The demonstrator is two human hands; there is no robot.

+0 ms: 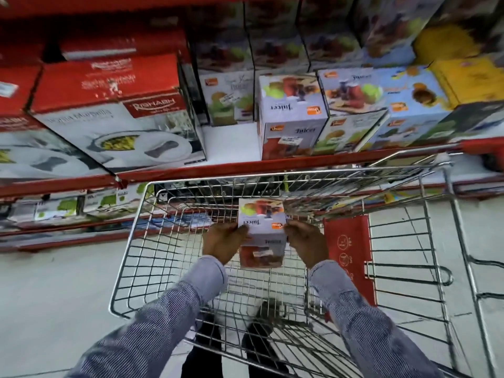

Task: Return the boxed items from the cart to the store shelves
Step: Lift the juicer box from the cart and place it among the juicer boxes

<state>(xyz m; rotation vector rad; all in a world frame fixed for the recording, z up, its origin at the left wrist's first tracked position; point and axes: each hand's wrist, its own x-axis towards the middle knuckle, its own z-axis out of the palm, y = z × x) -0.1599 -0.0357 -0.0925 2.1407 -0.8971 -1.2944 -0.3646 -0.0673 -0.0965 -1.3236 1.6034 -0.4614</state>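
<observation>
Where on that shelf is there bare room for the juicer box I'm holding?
Bare white shelf lies between the red cookware box and the upright juicer box. Right of that, boxes are packed tight.

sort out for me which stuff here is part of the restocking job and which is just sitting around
In the job:
juicer box, held by left hand and right hand
wire cart
shelf gap beside the matching juicer box

Just there:
red cookware boxes
yellow box
lower-shelf boxes
</observation>
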